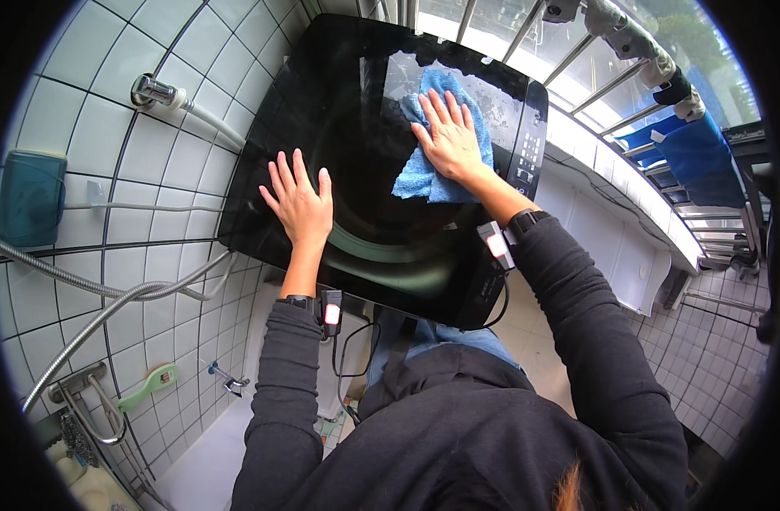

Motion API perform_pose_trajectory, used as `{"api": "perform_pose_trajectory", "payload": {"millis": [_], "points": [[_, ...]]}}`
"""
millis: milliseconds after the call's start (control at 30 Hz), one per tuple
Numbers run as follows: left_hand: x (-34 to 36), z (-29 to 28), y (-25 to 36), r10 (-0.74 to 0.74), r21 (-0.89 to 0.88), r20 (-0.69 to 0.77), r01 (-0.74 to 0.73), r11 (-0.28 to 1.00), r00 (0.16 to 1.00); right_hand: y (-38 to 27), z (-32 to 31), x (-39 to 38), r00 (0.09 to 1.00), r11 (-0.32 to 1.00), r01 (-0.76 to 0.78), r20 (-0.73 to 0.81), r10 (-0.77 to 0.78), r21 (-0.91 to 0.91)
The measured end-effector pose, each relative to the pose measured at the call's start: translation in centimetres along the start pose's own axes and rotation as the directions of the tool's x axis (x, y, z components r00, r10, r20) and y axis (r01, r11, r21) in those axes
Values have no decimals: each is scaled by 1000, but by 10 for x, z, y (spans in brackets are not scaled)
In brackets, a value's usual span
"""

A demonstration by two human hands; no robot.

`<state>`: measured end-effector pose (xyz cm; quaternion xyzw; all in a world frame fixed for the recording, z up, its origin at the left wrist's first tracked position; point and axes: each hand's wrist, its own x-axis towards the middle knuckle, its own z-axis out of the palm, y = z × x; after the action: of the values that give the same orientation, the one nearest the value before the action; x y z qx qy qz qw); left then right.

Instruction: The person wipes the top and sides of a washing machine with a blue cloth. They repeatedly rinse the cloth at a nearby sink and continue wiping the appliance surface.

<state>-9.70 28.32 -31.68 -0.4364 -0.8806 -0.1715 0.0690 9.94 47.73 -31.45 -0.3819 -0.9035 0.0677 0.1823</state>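
Before me stands a top-loading washing machine (279,200) with a glossy black lid, through which a round drum rim shows dimly. My right hand (452,146) lies spread on a crumpled blue cloth (415,179), pressing it to the lid's far right part. Fingers stretched and apart, my left hand (303,204) rests on the lid's left side and holds nothing. Around the cloth, a pale reflection (501,106) shows specks and streaks on the dark surface. A control panel (529,153) with small markings runs along the lid's right edge.
On the tiled left wall are a chrome tap (156,91) with a white hose, a teal box (32,198) and a metal shower hose (83,285). A green-handled brush (149,385) hangs lower down. Window bars (564,68) and a blue cloth hanging (696,162) are at the right.
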Motion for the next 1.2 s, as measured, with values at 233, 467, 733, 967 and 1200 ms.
{"api": "perform_pose_trajectory", "payload": {"millis": [233, 467, 733, 967, 1200], "points": [[1, 2, 0, 28, 39, -94, -25, 999, 995, -108, -36, -153, 542, 602, 600, 286, -790, 526], [3, -4, 4, 3, 21, -58, -2, 1000, 998, -7, -2, -5, 874, 871, 446, 108, -474, 208], [5, -8, -2, -102, -197, -3, 100, 975, 995, -113, 17, -97, 879, 862, 452, 51, -474, 228], [4, -13, -2, -108, -217, 18, 109, 970, 994, -68, -14, -118, 255, 222, 720, 46, -966, 657], [4, -12, -2, -70, -174, -5, 68, 982, 998, 68, 9, 69, 978, 983, -175, -107, 179, 47]]}}
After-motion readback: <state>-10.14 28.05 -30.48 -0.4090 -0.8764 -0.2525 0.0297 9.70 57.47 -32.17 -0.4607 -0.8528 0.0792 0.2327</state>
